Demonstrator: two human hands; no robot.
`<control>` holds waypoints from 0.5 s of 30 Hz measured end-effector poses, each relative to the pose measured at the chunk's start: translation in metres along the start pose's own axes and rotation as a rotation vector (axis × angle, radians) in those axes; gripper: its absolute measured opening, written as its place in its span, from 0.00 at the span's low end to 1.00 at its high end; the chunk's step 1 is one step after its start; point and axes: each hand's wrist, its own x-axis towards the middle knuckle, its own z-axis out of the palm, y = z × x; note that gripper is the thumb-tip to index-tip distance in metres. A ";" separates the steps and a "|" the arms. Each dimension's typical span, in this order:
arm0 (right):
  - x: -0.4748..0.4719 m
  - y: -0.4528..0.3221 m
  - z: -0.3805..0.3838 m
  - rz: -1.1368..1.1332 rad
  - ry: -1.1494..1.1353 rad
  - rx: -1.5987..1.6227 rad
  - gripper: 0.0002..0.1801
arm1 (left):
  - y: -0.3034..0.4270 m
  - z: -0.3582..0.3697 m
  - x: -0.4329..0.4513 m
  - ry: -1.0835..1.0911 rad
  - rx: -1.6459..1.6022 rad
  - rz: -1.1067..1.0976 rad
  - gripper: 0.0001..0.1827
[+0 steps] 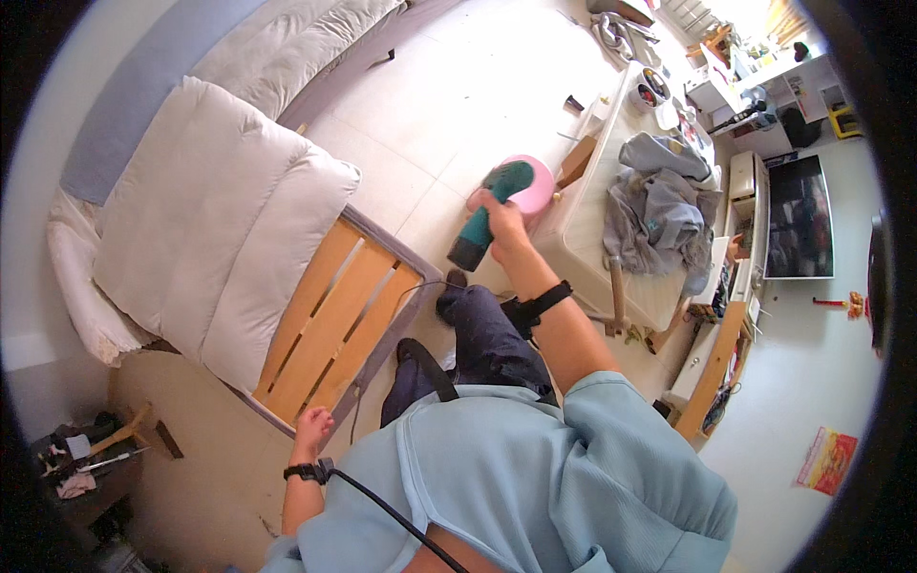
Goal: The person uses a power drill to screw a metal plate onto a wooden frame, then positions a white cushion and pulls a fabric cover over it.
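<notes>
My right hand is closed around a dark green, black-ended cylindrical tool, perhaps a handheld vacuum, in front of me. Under and beyond it is a pink round basin or stool, partly covered by the tool. My left hand is low at the left, fingers partly curled, with nothing visible in it, near the corner of a slatted wooden bed base. A folded white quilt or mattress pad lies over the far part of that base.
A table on the right bears grey clothing and a round container. A sofa or bed stands at the upper left. A dark cable runs beside the bed base. A television is at the right wall.
</notes>
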 end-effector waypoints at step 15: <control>0.325 -0.141 -0.116 0.355 0.057 0.259 0.22 | 0.375 0.222 0.039 0.056 0.209 0.101 0.14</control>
